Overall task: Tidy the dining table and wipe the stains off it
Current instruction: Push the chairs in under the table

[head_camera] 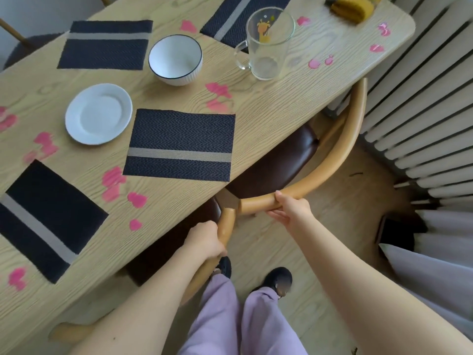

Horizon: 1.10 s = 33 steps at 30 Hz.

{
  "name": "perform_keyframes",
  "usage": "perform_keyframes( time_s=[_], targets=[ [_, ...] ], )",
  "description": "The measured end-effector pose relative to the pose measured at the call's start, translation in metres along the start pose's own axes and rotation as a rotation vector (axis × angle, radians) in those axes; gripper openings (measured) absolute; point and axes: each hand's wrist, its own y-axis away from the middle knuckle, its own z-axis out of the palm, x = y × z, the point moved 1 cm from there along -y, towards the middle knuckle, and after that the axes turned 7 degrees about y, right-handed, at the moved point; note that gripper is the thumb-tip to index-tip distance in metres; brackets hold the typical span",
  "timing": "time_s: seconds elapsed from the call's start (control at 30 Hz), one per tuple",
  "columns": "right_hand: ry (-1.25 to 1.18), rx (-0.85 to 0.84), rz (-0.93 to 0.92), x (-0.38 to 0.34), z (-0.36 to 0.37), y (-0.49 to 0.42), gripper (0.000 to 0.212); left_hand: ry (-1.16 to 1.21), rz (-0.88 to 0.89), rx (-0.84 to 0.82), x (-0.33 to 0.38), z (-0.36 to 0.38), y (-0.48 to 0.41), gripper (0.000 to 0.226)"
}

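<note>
1. Counter point(256, 103) of light wood grain, filling the upper left of the view, marked with pink stains point(217, 94) in many places.
2. Left grip point(206, 242) clenched around the curved wooden back rail of the near chair point(226, 224), at the counter's edge.
3. Right grip point(291, 210) clenched around the back rail of the second chair point(332, 162), just beside the first one; dark brown seat tucked partly under the counter.
4. Nearest to the grips, a dark placemat point(180, 144) with one beige stripe, lying flat near the edge.
5. Left of it, a white plate point(98, 114), empty, resting directly on the wood.
6. Further left, another striped placemat point(43, 219), set at an angle.
7. Behind the plate, a white bowl point(175, 60) with a dark rim, upright.
8. Right of the bowl, a clear glass mug point(266, 44) with a giraffe picture, upright.
9. Two more placemats point(106, 44) at the far side.
10. At the far corner, a yellow sponge point(352, 7), partly cut off by the frame.
11. Below, lilac trousers point(230, 316) and dark slippers point(279, 280) on the wooden floor.
</note>
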Motion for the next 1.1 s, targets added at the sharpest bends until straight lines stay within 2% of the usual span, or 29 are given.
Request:
perform_keyframes(
  time_s=[0.13,0.3,0.63,1.1],
  targets=[
    [0.017,0.039,-0.033,0.002,-0.013,0.0,0.035,-0.027,-0.02,-0.08,-0.004,0.012,0.004,0.056],
    [0.026,0.053,-0.063,0.007,-0.011,-0.001,0.048,-0.05,0.02,-0.059,0.006,0.013,0.005,0.055],
    [0.019,0.041,-0.063,0.01,-0.011,0.001,0.049,0.029,0.036,-0.099,0.012,0.022,0.003,0.056],
    [0.018,0.086,-0.042,0.008,-0.019,0.004,0.045,0.018,0.056,-0.128,0.009,0.021,-0.002,0.058]
  ],
)
